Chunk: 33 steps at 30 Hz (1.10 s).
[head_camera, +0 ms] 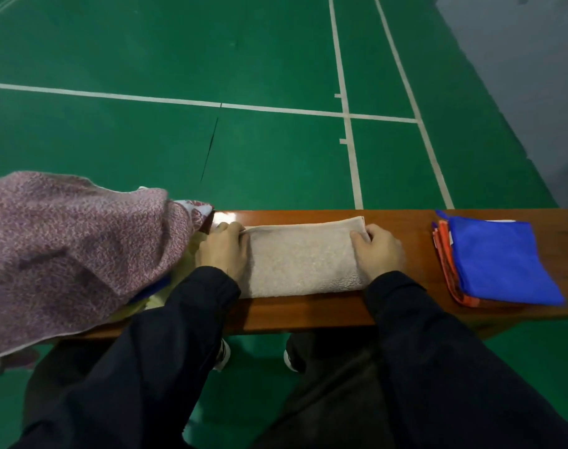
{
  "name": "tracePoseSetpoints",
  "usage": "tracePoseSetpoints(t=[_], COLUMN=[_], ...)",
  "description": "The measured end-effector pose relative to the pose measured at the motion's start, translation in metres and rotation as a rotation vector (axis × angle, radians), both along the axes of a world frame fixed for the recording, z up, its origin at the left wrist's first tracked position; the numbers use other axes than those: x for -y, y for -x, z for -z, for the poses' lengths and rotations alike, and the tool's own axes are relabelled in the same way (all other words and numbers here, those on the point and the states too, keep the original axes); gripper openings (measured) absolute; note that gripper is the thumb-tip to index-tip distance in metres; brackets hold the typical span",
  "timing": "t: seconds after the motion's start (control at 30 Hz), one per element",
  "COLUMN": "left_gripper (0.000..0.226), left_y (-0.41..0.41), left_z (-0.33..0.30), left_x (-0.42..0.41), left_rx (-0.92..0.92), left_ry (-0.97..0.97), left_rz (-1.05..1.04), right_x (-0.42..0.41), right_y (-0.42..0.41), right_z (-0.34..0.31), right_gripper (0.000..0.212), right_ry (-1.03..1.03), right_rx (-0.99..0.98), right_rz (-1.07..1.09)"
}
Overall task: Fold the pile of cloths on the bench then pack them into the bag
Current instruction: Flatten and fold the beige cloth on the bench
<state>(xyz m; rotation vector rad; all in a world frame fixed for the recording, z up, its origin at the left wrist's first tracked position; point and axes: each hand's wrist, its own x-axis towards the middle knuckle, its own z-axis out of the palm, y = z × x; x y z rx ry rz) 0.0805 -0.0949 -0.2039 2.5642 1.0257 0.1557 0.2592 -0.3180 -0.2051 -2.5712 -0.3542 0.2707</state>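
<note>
Green court flooring with white lines runs under and beyond the glossy wooden bench (405,312). Nearest me, my left hand (225,249) and right hand (378,251) each pinch an end of the beige towel (303,259), fingers curled over its short edges, I judge to square the fold. It lies mid-bench as a long, nubbly terry rectangle. At the bench's left end the unfolded pile (65,251) slumps, topped by a mottled mauve cloth; toward the right end sits the folded stack (499,264), smooth blue over orange. No bag shows.
</note>
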Motion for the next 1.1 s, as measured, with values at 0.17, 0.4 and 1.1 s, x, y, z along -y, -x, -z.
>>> tracePoseSetpoints(t=[0.17, 0.4, 1.1], left_gripper=[0.024, 0.043, 0.023], left_y=[-0.003, 0.004, 0.094], left_z=[0.008, 0.01, 0.037], left_x=[-0.004, 0.005, 0.064], left_rx=[0.019, 0.027, 0.265], left_ry=[-0.033, -0.221, -0.361], left_rz=[-0.011, 0.146, 0.691], right_x=[-0.001, -0.001, 0.017], right_y=[-0.002, 0.002, 0.124], right_z=[0.014, 0.015, 0.012], right_gripper=[0.031, 0.04, 0.08], right_ry=[0.03, -0.162, 0.136], right_rx=[0.119, 0.152, 0.329], right_rz=[-0.02, 0.064, -1.069])
